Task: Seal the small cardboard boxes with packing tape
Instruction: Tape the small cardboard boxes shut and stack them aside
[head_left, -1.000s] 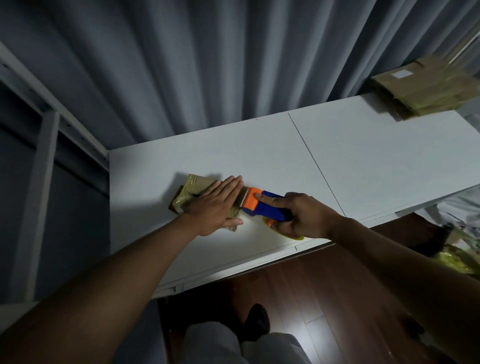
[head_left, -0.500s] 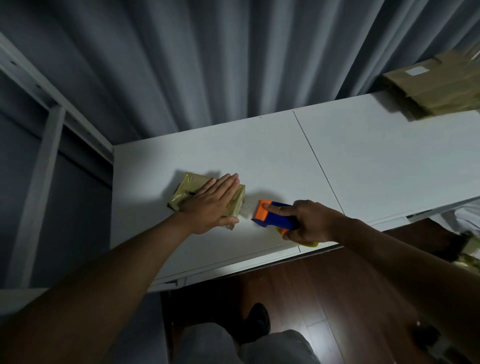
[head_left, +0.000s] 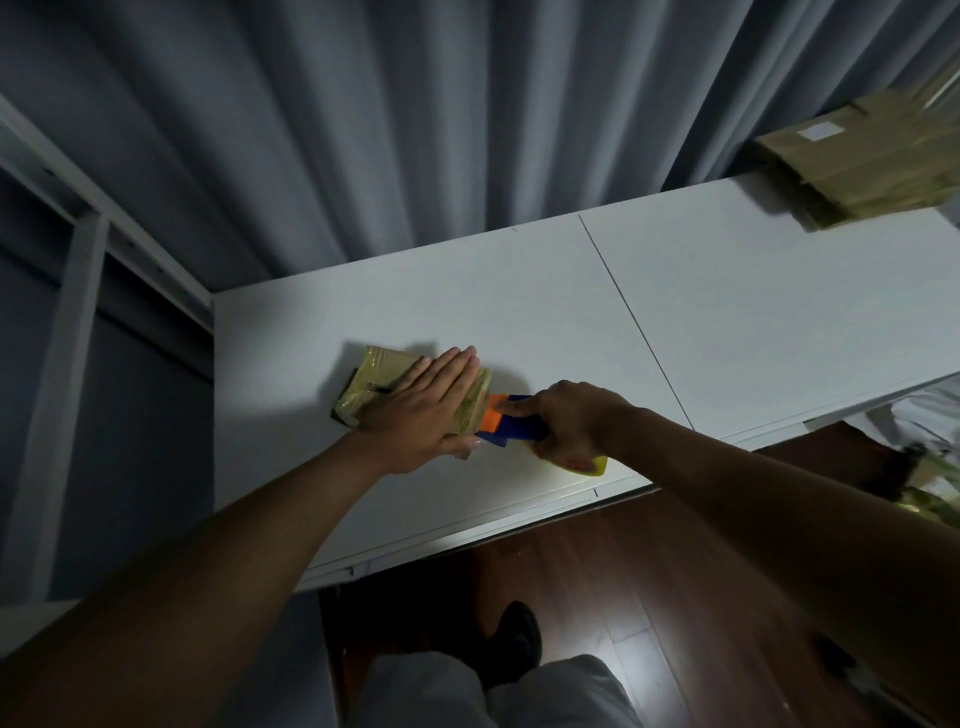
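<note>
A small cardboard box (head_left: 379, 376) wrapped in shiny tape lies on the white table (head_left: 519, 312) near its left front. My left hand (head_left: 426, 405) rests flat on top of the box with straight fingers. My right hand (head_left: 576, 423) grips a blue and orange tape dispenser (head_left: 506, 421), with the index finger along its top. The dispenser's orange front touches the box's right end. A yellow roll edge (head_left: 595, 467) shows under my right hand.
A stack of cardboard boxes (head_left: 862, 161) stands at the table's far right corner. Grey curtains hang behind the table. A white shelf frame (head_left: 78, 291) stands to the left. Dark wooden floor (head_left: 649, 597) and my legs lie below the table's front edge.
The dispenser was pulled away to the right of the box half a second ago; now my right hand has brought it back against the box's right end. My left hand has stayed on the box.
</note>
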